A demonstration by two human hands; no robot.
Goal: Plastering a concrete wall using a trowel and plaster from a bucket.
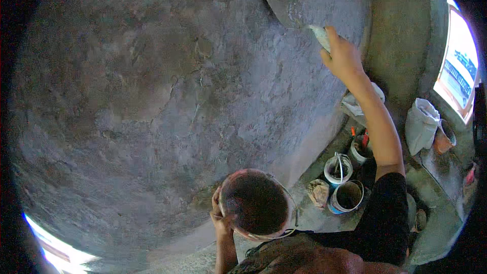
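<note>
My right hand (344, 58) is wrapped round the pale handle of a trowel (282, 6), up near the top right of the wall. The trowel's long pointed blade lies along the rough grey plastered wall (152, 86); whether its whole face touches cannot be made out. Low in front of me, my left hand (222, 212) grips the left side of a round bucket (255, 204), thumb over the rim. The bucket is tilted with its mouth toward me, and its inside looks dark; the contents are hard to make out. A wire handle hangs at its right side.
On the floor at right stand several small buckets (349, 195), one with red-handled tools, beside a crumpled paper bag (318, 193). A white sack (422, 124) and an orange-brown pot (445, 138) stand farther right, below a bright window (459, 63). Another bright opening (56, 251) shows at lower left.
</note>
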